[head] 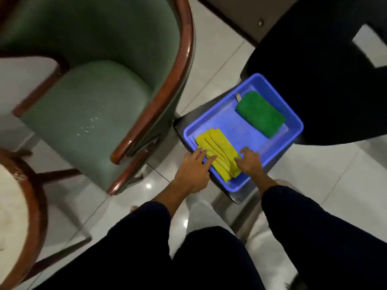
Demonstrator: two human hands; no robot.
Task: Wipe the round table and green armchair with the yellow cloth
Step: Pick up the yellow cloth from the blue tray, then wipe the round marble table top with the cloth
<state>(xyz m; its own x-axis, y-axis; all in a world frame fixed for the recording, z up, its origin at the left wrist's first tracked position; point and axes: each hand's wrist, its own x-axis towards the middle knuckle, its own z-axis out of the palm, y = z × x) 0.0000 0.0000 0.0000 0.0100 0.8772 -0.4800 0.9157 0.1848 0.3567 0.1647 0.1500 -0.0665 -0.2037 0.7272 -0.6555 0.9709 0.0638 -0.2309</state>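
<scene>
— Both hands rest flat on the yellow cloth (pixel 217 152): left hand (pixel 193 171) with fingers spread on its near edge, right hand (pixel 249 161) pressing its right side. Neither grip has closed on it yet.

— Where does it lie?

— Folded in the blue tray (pixel 278 143), beside a green cloth (pixel 260 114). Best to pinch all the layers together so it lifts folded.

— And the arms?

— Both reach forward and down, dark sleeves at the wrists. The green armchair (pixel 88 105) stands to the left, the round table (pixel 12 208) at the near left.
</scene>
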